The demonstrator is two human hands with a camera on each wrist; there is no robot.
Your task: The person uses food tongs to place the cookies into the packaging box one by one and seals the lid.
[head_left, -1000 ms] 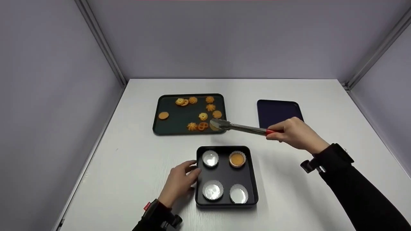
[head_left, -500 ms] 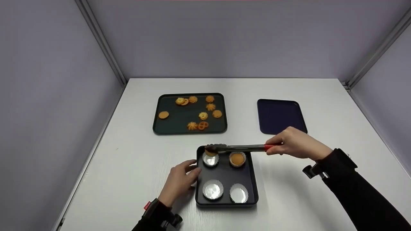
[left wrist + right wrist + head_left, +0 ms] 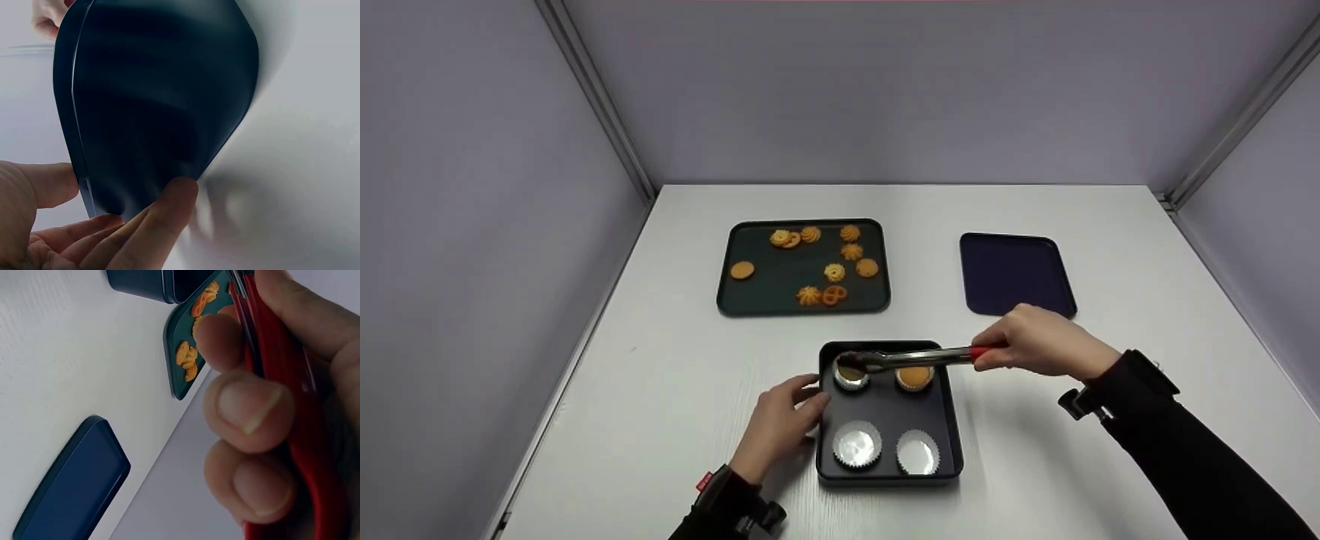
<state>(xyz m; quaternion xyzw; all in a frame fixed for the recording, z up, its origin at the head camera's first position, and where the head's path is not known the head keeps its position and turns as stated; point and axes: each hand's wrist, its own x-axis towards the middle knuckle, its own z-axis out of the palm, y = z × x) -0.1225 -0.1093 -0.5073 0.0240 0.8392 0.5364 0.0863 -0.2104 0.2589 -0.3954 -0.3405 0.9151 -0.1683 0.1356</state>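
My right hand (image 3: pixel 1035 341) grips the red handles of metal tongs (image 3: pixel 919 358), also large in the right wrist view. The tongs' tips are at the far-left white paper baking cup (image 3: pixel 851 380), partly covering a round cookie there; whether they still pinch it I cannot tell. Another round cookie (image 3: pixel 913 377) lies in the far-right cup. Two more cups, near left (image 3: pixel 857 444) and near right (image 3: pixel 918 453), hold nothing. All stand in a dark square baking pan (image 3: pixel 885 481). My left hand (image 3: pixel 780 424) rests against the pan's left side, thumb at the rim, fingers along the outer wall (image 3: pixel 152 112).
Behind the pan lies a dark green tray (image 3: pixel 780 309) with several cookies and a pretzel-shaped one (image 3: pixel 834 295). A dark blue square tray (image 3: pixel 1016 274) stands at the right, beyond my right hand. Grey walls enclose the white table (image 3: pixel 660 337).
The tongs have carried a round cookie from the green tray's near-right corner to the pan's far-left cup and then lowered slightly. My left hand has stayed in place.
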